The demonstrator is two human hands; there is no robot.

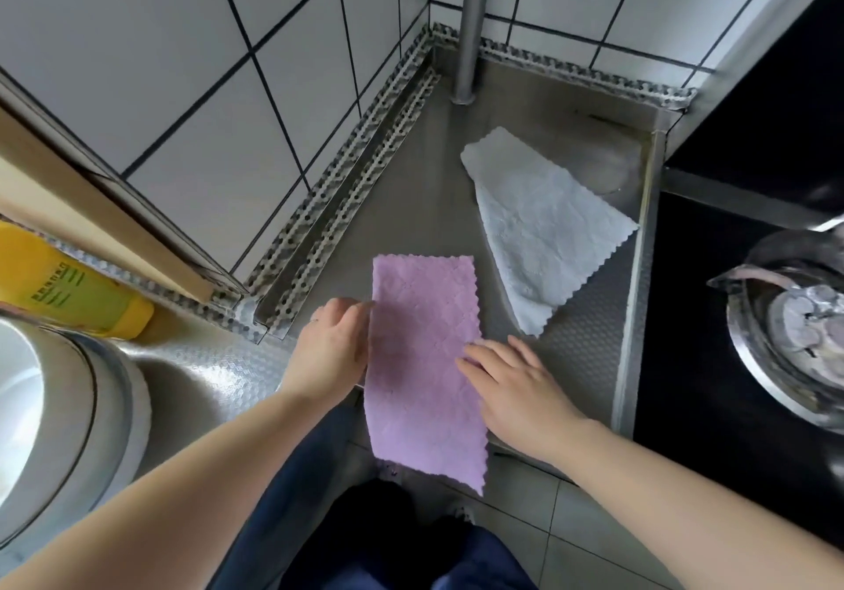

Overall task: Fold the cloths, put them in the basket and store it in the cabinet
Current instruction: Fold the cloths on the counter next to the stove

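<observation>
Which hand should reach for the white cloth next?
Right, probably. The white cloth lies on the counter's right side, just beyond the right hand. The left hand is at the pink cloth's left edge and would have to cross over it.
</observation>
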